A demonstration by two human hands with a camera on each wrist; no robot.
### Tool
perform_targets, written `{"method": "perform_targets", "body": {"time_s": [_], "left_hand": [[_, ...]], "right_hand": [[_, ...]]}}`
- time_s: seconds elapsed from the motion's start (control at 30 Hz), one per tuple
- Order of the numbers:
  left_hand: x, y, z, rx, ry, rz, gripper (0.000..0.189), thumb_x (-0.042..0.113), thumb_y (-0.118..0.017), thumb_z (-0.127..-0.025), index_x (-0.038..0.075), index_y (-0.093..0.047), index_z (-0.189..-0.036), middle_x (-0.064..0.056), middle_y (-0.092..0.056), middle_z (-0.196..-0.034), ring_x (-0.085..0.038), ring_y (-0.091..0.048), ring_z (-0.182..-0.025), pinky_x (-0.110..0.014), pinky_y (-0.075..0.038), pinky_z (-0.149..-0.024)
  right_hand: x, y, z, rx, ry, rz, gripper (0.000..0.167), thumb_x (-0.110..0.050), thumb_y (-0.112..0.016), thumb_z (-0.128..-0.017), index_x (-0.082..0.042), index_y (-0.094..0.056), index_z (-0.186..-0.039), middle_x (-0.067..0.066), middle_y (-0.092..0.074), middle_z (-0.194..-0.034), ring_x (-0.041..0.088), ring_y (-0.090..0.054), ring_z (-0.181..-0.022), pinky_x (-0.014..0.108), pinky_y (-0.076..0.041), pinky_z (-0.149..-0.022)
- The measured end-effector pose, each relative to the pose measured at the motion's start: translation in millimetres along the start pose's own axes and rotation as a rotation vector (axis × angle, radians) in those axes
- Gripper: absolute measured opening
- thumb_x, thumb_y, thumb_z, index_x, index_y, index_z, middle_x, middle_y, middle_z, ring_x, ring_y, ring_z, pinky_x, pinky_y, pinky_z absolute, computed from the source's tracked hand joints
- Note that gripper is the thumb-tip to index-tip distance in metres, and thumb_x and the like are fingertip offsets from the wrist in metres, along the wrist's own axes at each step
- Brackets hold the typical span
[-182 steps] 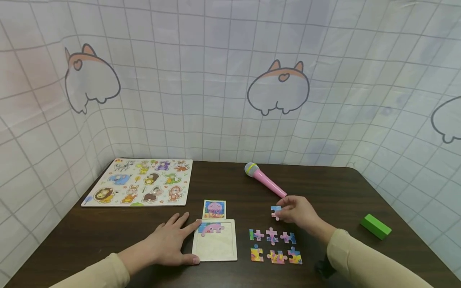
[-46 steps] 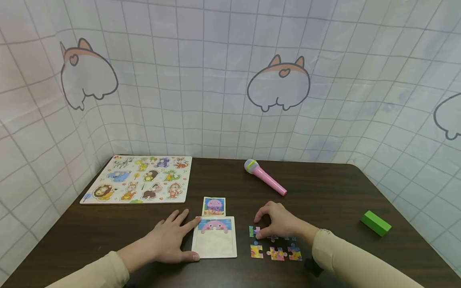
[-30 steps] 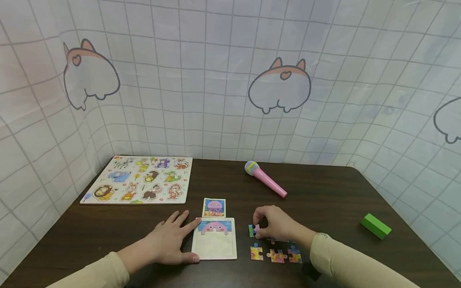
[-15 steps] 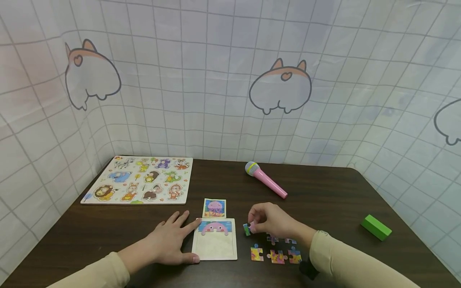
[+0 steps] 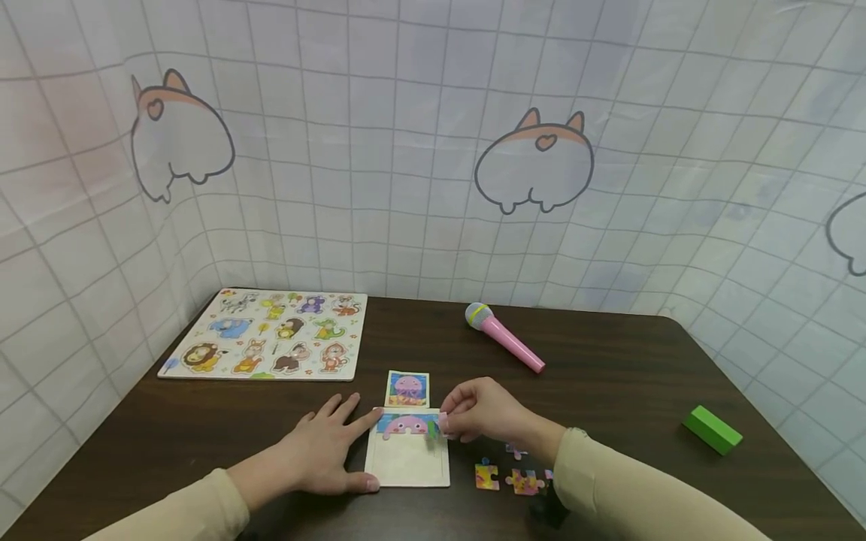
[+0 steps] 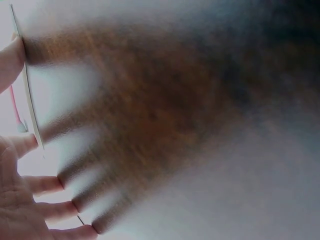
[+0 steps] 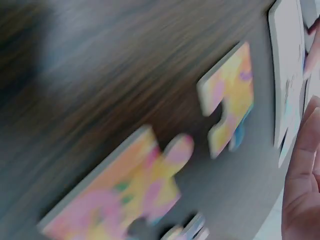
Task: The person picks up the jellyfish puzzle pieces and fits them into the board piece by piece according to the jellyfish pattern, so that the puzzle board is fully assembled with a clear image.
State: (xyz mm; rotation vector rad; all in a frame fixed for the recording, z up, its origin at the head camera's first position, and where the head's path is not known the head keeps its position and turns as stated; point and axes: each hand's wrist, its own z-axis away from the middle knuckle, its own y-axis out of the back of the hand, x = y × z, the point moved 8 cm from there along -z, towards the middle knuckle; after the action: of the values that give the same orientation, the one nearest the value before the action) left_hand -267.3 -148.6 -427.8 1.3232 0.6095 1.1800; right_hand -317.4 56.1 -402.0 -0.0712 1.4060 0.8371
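Observation:
My left hand (image 5: 321, 451) lies with its fingers spread, index finger and thumb touching the left edge of the white puzzle tray (image 5: 407, 466). In the left wrist view its fingertips (image 6: 50, 184) are straight. Along the top of the tray, fitted jigsaw pieces (image 5: 406, 424) show a pink jellyfish head. My right hand (image 5: 487, 413) pinches a jigsaw piece with green and pink parts (image 5: 434, 430) over the tray's upper right edge. In the right wrist view the held piece cannot be made out. A jellyfish picture card (image 5: 408, 389) lies just behind the tray.
Right of the tray lie loose yellow-pink jigsaw pieces (image 5: 486, 476), partly hidden by the right arm; two show close up in the right wrist view, one nearer (image 7: 115, 200). An animal board (image 5: 264, 334), pink toy microphone (image 5: 510, 342) and green block (image 5: 713, 430) also lie on the dark table (image 5: 609, 353).
My right hand has set a piece into the tray's top row, then picked up the green-edged piece and carried it left to the tray. The left hand has stayed in place.

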Motion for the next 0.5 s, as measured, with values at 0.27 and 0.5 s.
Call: {"method": "perform_targets", "body": {"time_s": [0.27,0.5], "left_hand": [[0.1,1.7,0.4,0.008,0.010,0.000,0.098,0.073,-0.070,-0.082,0.022,-0.038,-0.160,-0.025,-0.030,-0.164,-0.054,-0.029,-0.149,-0.075,-0.035,-0.106],[0.7,1.4,1.0,0.015,0.013,-0.009,0.098,0.074,-0.070,-0.081,0.022,-0.039,-0.159,-0.026,-0.032,-0.163,-0.054,-0.030,-0.148,-0.075,-0.036,-0.105]], "right_hand": [[-8,-35,-14.3,-0.023,-0.089,-0.073,0.011,-0.004,-0.077,-0.090,0.005,-0.071,-0.092,0.008,-0.074,-0.072,0.008,-0.067,-0.059,0.027,-0.060,-0.061],[-11,-58,-23.7,-0.020,-0.126,-0.056,0.010,-0.006,-0.079,-0.089,0.002,-0.073,-0.086,0.008,-0.074,-0.067,0.006,-0.065,-0.054,0.022,-0.057,-0.055]]}}
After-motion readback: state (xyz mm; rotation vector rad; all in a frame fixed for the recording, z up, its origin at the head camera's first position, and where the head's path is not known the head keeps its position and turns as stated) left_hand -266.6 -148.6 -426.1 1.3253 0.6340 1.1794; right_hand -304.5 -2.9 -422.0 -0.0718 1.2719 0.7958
